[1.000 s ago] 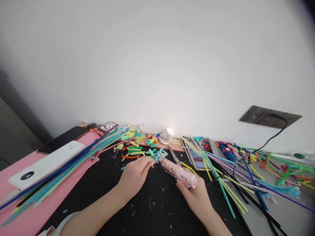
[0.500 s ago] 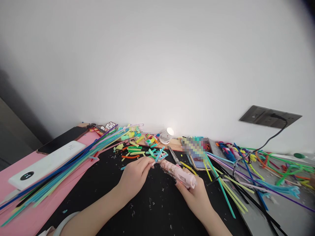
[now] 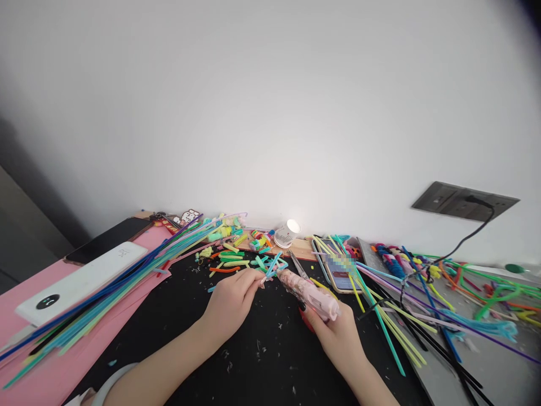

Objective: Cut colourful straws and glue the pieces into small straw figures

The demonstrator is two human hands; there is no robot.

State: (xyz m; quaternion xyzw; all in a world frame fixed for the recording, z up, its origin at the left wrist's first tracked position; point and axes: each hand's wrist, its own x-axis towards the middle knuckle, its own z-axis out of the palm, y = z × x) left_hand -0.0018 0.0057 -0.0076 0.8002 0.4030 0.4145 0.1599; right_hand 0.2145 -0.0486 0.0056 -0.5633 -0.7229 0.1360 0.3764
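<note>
My left hand (image 3: 231,301) rests on the black mat (image 3: 257,349) with its fingers pinched on a small cross of light-blue and pink pipe-cleaner pieces (image 3: 273,264). In my right hand (image 3: 333,331) I grip a pink patterned glue gun (image 3: 310,292), slanted up to the left. The gun's nozzle touches the pipe-cleaner piece just right of my left fingertips.
Long pipe cleaners (image 3: 97,299) lie over a pink sheet (image 3: 63,361) at left, beside a white power bank (image 3: 80,281) and a dark phone (image 3: 107,238). Short cut pieces (image 3: 228,256), scissors (image 3: 299,265), another phone (image 3: 338,270) and more pipe cleaners (image 3: 422,316) lie behind and right. A wall socket (image 3: 462,200) holds a black cable.
The glue gun has shifted slightly right and tilted, its nozzle staying at the pipe-cleaner piece. My left hand has barely moved.
</note>
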